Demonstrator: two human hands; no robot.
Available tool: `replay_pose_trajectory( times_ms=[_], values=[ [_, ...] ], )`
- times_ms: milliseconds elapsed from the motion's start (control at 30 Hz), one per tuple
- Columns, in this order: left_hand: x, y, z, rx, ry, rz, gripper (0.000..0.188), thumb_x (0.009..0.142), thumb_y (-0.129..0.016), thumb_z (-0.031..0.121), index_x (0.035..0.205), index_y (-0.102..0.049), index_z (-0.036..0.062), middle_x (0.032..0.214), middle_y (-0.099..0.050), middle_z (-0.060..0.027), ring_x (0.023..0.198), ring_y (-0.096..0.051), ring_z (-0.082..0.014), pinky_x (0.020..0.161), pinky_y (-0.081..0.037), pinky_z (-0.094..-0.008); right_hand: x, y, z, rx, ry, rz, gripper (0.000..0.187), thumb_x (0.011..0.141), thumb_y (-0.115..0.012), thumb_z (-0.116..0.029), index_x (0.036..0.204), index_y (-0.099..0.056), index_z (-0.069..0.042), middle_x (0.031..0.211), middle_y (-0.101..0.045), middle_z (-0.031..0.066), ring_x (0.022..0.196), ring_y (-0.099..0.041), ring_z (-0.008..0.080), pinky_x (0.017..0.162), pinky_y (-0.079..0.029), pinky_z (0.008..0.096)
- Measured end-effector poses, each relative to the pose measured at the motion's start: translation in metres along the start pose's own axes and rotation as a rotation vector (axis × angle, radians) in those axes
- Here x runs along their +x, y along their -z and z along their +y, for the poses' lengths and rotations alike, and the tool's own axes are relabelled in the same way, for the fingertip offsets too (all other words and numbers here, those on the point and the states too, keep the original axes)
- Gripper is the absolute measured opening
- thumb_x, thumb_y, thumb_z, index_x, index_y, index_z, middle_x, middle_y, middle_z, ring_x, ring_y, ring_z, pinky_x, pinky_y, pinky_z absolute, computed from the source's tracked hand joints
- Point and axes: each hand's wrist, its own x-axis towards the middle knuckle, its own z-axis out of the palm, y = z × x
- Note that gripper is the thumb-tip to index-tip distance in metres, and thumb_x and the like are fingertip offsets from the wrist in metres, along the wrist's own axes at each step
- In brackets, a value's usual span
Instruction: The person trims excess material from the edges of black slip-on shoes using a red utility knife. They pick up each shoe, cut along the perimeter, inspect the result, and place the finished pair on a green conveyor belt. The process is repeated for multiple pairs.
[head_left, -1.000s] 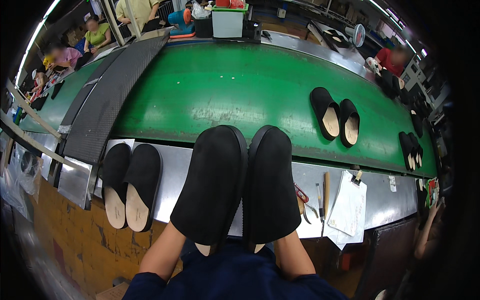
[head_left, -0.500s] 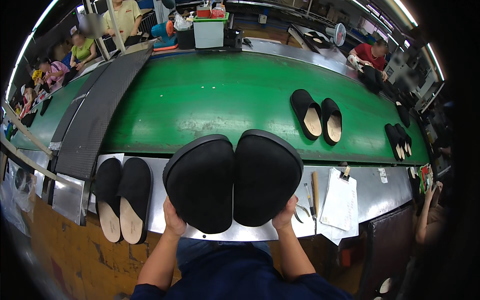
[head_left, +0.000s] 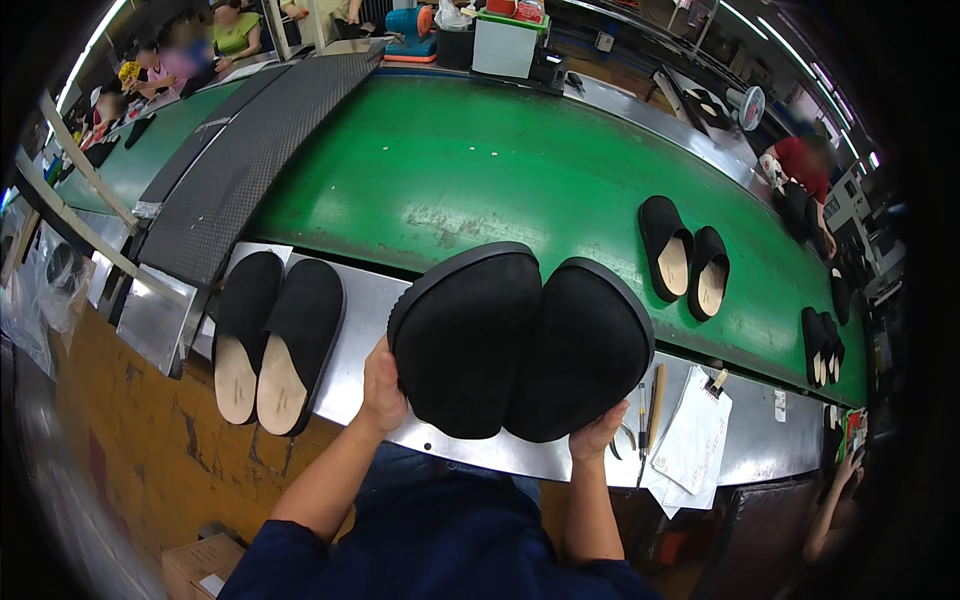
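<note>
Pair of black clogs in hand, as seen from beside the bench. The left held clog (head_left: pixel 462 345) and the right held clog (head_left: pixel 582 345) are raised side by side over the near edge of the metal surface (head_left: pixel 366 325), toes up, their inner edges meeting. The left hand (head_left: pixel 383 390) grips the outer side of the one, thumb forward; the right hand (head_left: pixel 598 432) grips the lower outer side of the other. The fingers of both are closed about the clogs, though partly hidden behind them.

State of work: each held clog appears whole, its dark upper joined to a thick sole, with no gap evident on the side shown; the footbeds are turned out of sight, so their condition cannot be told. Neither clog has been set down. To the left, a resting pair (head_left: pixel 312 305) lies on the surface, pale footbeds showing; on the green belt (head_left: pixel 420 180), another pair (head_left: pixel 657 220) lies apart, seemingly just as complete. To the right, the pen (head_left: pixel 642 425), the wooden-handled tool (head_left: pixel 656 405) and the clipped papers (head_left: pixel 692 445) lie untouched; a curved metal tool is partly hidden by the right hand.
</note>
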Motion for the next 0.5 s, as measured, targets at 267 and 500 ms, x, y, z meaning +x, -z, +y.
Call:
replay_pose_trajectory(
  times_ms=[267,500],
  values=[
    [0.034,-0.028,0.063,0.213,-0.340,0.013,0.094,0.077,-0.084,0.042,0.144,-0.037,-0.0035,0.123,-0.061,-0.0139,0.112,-0.059,-0.0230,0.100,-0.044,-0.0353,0.000,0.019,0.020,-0.156,0.090,-0.028,0.073,0.103,-0.028,-0.058,0.148,-0.039,-0.002,0.146,-0.049,0.0128,0.134,-0.048,0.0258,0.114,-0.035,0.0397],
    [0.052,-0.058,0.100,0.842,-0.478,0.143,0.073,0.075,-0.086,0.032,0.134,-0.055,0.0018,0.110,-0.064,-0.0165,0.094,-0.067,-0.0293,0.077,-0.055,-0.0361,0.003,-0.017,-0.001,-0.100,0.087,-0.009,0.069,0.103,-0.029,-0.055,0.147,-0.040,-0.003,0.145,-0.050,0.0136,0.133,-0.049,0.0256,0.113,-0.037,0.0408]
  ],
)
